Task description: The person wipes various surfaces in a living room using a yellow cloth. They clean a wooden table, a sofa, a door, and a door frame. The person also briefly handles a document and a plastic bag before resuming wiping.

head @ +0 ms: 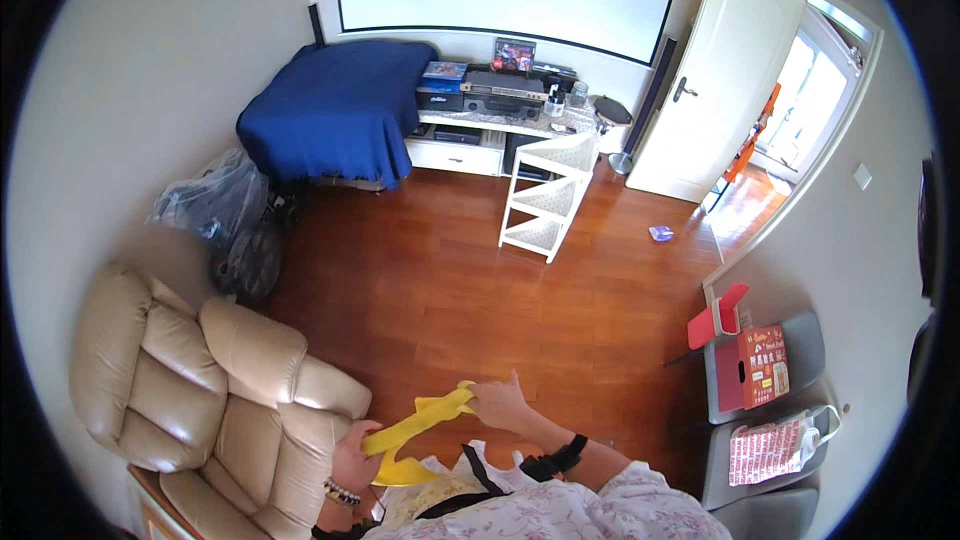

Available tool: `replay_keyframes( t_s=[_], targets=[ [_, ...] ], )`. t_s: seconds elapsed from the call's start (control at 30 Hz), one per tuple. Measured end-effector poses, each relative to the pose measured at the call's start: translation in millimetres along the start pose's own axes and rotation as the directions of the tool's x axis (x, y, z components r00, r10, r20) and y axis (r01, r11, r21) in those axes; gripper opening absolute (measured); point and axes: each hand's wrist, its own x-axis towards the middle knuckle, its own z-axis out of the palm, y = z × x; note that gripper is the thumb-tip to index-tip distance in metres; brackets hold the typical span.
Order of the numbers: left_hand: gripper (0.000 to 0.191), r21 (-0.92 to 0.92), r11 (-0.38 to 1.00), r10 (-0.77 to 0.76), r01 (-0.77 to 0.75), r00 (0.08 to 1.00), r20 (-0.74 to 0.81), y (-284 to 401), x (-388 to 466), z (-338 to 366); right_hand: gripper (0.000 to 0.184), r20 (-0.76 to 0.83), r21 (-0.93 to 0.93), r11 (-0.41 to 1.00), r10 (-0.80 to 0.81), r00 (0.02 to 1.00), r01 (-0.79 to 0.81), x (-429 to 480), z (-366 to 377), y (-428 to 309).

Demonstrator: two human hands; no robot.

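Note:
A yellow cloth [412,427] is stretched between my two hands, low in the head view, in front of my body. My left hand [355,457], with beaded bracelets at its wrist, is closed on the cloth's left end. My right hand [501,403] pinches the other end, one finger pointing away from it; a black band circles that forearm. Part of the cloth hangs in a loop below, over my light floral clothing [525,506]. What the cloth is exactly cannot be told.
A beige leather recliner [251,420] stands at left. Ahead are a white corner shelf [545,199] and a purple packet [661,233] on the wooden floor. Grey chairs at right bear a red box [765,367] and a printed bag [766,451]. Beyond is an open door [716,75].

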Motion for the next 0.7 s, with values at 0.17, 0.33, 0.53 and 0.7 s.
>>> replay_keyframes(
  t_s=[0.17, 0.33, 0.53, 0.7],
  targets=[
    [0.029, -0.109, 0.994, 0.032, 0.0, 0.956, 0.291, 16, 119, 57, 0.042, 0.011, 0.426, 0.848, 0.343, 0.939, -0.315, 41, 4, 92],
    [0.034, -0.423, 0.89, 0.184, 0.168, 0.717, 0.672, 37, 235, 128, 0.05, 0.33, 0.93, 0.043, 0.332, 0.883, -0.364, 78, -11, 163],
    [0.055, -0.369, 0.927, 0.371, 0.068, -0.029, 0.928, 82, 347, 213, 0.046, -0.024, 0.923, -0.334, 0.443, 0.896, 0.19, 85, -85, 208],
    [0.042, -0.258, 0.965, 0.262, -0.057, 0.332, 0.906, 100, 437, 269, 0.05, -0.221, 0.927, -0.151, 0.517, 0.827, 0.343, 76, -137, 279]
  ],
)
